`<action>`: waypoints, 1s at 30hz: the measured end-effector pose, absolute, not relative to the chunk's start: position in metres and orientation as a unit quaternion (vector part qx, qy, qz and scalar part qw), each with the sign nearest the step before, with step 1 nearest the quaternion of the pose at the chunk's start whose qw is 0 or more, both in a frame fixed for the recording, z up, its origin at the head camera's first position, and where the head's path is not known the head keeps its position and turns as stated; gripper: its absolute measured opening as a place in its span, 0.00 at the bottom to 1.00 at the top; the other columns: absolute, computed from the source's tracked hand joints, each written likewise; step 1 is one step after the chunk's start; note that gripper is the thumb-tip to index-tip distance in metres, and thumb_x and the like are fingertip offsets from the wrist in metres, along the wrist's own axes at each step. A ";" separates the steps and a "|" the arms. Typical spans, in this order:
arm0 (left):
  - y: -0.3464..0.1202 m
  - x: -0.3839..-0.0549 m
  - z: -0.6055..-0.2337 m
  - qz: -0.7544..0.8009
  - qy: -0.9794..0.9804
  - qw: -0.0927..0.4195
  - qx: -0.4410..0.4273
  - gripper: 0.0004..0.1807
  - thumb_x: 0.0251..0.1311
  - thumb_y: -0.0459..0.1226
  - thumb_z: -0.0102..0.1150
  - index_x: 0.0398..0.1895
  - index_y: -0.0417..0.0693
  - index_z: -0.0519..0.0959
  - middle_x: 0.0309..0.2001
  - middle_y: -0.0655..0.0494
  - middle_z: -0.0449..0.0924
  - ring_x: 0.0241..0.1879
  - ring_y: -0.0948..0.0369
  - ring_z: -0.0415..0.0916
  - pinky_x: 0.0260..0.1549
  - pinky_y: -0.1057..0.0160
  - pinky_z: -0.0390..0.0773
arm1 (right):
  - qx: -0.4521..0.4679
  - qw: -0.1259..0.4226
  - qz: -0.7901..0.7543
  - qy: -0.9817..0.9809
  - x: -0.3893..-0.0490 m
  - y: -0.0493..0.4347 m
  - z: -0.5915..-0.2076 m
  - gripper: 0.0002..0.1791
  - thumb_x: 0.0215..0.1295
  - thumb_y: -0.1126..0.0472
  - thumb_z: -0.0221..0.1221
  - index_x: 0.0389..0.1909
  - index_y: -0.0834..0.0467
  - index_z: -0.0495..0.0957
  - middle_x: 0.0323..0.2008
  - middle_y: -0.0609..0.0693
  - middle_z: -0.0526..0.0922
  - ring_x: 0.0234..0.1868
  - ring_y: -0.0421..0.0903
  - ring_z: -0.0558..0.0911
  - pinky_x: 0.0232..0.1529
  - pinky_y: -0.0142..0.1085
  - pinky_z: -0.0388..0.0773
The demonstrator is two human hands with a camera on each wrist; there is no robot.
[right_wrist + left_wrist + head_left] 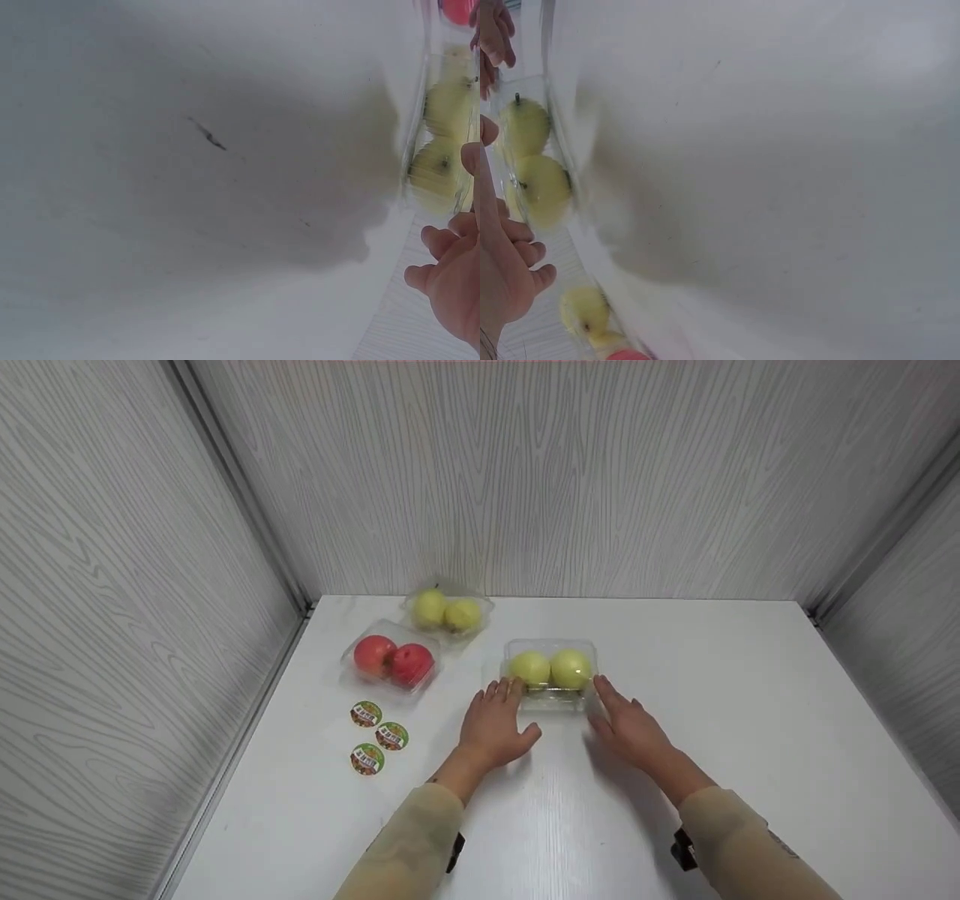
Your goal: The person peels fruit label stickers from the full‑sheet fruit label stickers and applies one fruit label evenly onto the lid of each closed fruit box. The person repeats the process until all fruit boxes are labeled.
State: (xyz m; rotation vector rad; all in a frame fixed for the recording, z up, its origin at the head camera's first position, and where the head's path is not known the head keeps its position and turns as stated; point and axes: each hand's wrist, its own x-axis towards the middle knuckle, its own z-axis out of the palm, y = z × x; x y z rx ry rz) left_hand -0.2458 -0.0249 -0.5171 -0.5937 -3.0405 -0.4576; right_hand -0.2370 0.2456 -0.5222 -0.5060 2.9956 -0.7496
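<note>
A clear plastic clamshell box [551, 703] with two round yellow-green fruits [571, 668] in it sits on the white table in the head view. My left hand [491, 727] is at its left side, fingertips right by the front left corner and thumb spread away. On the other side, my right hand [634, 731] points its extended fingers at the box's right edge. The left wrist view has the fruits [544, 191] showing through the plastic, and the left hand [510, 262] beside them. Neither hand is curled round anything. In the right wrist view, the right hand [454, 289] is partly cut off.
To the left lies a clear box with two red fruits [412, 664]. Behind it, near the back wall, a similar box holds two yellow-green fruits [462, 615]. Three round printed stickers [366, 759] lie on the table at the left. Wood-grain panels [487, 480] enclose the back and sides.
</note>
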 end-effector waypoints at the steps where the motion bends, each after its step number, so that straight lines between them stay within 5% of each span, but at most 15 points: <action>1: -0.025 -0.244 -0.517 -0.146 -0.971 0.006 -0.190 0.45 0.70 0.57 0.51 0.83 0.41 0.58 0.80 0.38 0.61 0.80 0.43 0.58 0.77 0.44 0.57 | -0.162 0.004 -0.240 0.957 -0.236 0.246 -0.522 0.39 0.82 0.56 0.52 0.84 0.65 0.47 0.81 0.65 0.55 0.79 0.64 0.62 0.76 0.65 0.54; 30: -0.025 -0.204 -0.520 -0.116 -0.970 0.008 -0.213 0.48 0.68 0.59 0.51 0.83 0.39 0.58 0.80 0.36 0.61 0.80 0.43 0.58 0.77 0.44 0.56 | -0.158 -0.013 -0.209 0.965 -0.191 0.247 -0.526 0.40 0.80 0.62 0.54 0.85 0.64 0.48 0.79 0.65 0.60 0.73 0.66 0.71 0.75 0.65 0.58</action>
